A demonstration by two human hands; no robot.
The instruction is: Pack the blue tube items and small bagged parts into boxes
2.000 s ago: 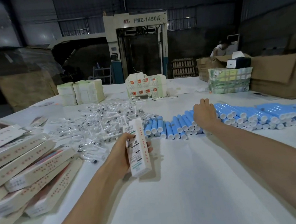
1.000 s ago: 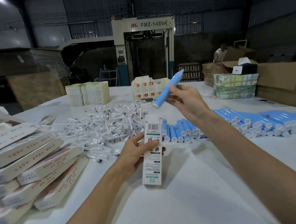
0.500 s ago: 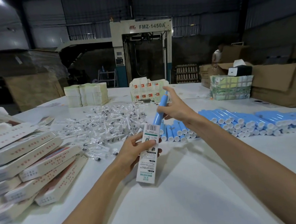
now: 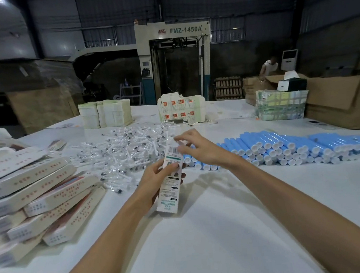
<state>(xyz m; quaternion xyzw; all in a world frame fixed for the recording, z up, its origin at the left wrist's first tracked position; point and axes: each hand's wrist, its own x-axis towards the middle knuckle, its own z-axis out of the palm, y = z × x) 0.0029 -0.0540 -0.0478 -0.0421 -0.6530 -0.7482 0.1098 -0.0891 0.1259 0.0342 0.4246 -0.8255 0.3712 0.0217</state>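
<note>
Above the middle of the desk [image 4: 229, 231], the left hand [image 4: 155, 181] grips a narrow white box [image 4: 169, 190] round its middle, fingers curled behind and thumb on the printed face, with the box tilted and its top end away from the person. The right hand [image 4: 202, 150] is at that top end, its fingers [image 4: 176, 139] loosely bent and the thumb touching the rim. Whether they pinch a flap or a bag I cannot tell, nor whether a tube is inside. The likely slip is here: an open end held one-handed may spill its contents if tipped, or a flap may crease if forced. The box carries a barcode, a green band and teal print too small to read. Filled boxes [image 4: 36, 196] lean in a heap at the left edge, bags [image 4: 126, 146] are strewn just beyond the hands, and tubes [image 4: 287, 147] lie in rows towards the right edge, where a sweeping forearm could roll them. Behind the far edge stands a machine [image 4: 175, 59] marked FMZ-1450A.
</note>
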